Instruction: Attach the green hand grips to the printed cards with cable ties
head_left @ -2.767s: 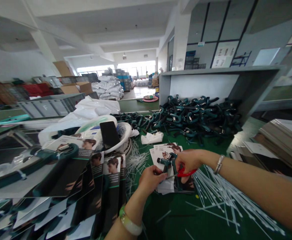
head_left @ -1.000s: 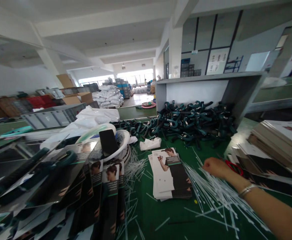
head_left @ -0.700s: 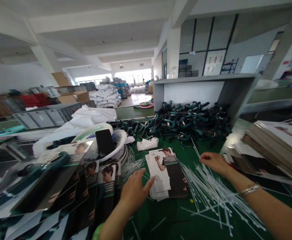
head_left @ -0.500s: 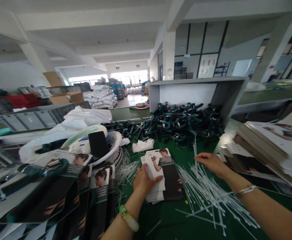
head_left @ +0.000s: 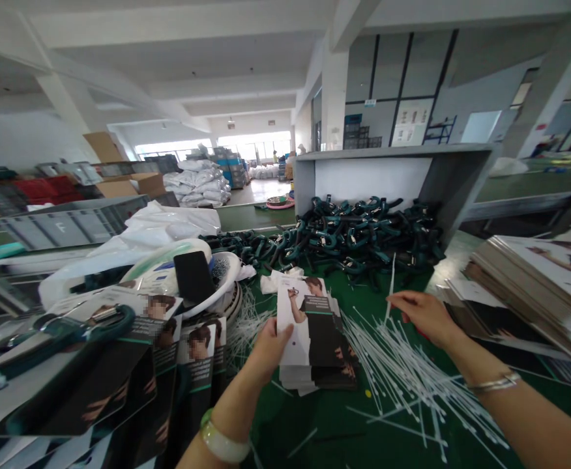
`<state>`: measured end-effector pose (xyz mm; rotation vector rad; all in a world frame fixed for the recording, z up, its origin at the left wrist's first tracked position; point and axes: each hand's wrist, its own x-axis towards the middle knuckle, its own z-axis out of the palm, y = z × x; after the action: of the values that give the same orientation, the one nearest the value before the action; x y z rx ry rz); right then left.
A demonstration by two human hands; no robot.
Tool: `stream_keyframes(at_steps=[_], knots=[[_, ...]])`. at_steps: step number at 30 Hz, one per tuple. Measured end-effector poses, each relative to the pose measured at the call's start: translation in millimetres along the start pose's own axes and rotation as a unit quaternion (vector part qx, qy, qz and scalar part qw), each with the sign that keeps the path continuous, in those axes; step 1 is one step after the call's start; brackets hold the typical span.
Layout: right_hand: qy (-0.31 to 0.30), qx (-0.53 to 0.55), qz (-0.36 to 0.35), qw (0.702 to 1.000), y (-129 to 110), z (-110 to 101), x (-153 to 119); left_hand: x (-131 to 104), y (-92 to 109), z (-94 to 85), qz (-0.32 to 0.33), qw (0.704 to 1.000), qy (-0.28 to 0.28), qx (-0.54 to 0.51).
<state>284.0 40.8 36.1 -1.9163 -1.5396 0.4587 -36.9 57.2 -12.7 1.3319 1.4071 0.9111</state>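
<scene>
My left hand (head_left: pixel 272 345) grips the left edge of a printed card (head_left: pixel 322 335), thumb on its face. The card is raised and tilted over a stack of similar cards (head_left: pixel 298 379). In my right hand (head_left: pixel 420 316), thumb and fingers are pinched on white cable ties (head_left: pixel 392 277) that stand upright. Below that hand, a loose pile of white cable ties (head_left: pixel 412 381) spreads over the green table.
Dark green clamps (head_left: pixel 358 234) are heaped in and before a grey box (head_left: pixel 468 185). Card stacks (head_left: pixel 534 286) stand at right. A white basin (head_left: pixel 229 286), a black phone (head_left: pixel 193 279) and carded clamps (head_left: pixel 109 326) lie at left.
My left hand has lifted the top card off the stack and shifted slightly left. My right hand has moved a little right, with the ties still pinched.
</scene>
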Motion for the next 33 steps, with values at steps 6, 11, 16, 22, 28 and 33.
stream_keyframes(at_steps=[6, 11, 16, 22, 28, 33], knots=[[-0.036, -0.040, -0.014, 0.998, 8.5, 4.7, 4.2, -26.7, -8.5, 17.6, -0.080, 0.964, -0.025, -0.251], [-0.071, 0.141, 0.050, 0.986, -10.8, 6.7, -8.0, -34.5, -3.3, 27.3, -0.112, 0.938, -0.026, -0.327], [-0.207, 0.332, 0.064, 0.918, -46.1, 32.6, -38.2, -36.3, 4.4, 41.0, -0.109, 0.908, -0.035, -0.404], [-0.253, 0.190, -0.041, 0.948, -68.9, 54.1, -67.7, -38.9, 2.3, 39.8, -0.090, 0.913, -0.032, -0.397], [-0.132, -0.205, -0.245, 0.938, -75.8, 52.9, -86.3, -41.9, 3.8, 34.9, -0.048, 0.919, 0.020, -0.390], [-0.091, -0.355, -0.295, 0.882, -83.1, 47.5, -94.5, -42.2, 4.3, 32.3, -0.038, 0.919, 0.030, -0.392]])
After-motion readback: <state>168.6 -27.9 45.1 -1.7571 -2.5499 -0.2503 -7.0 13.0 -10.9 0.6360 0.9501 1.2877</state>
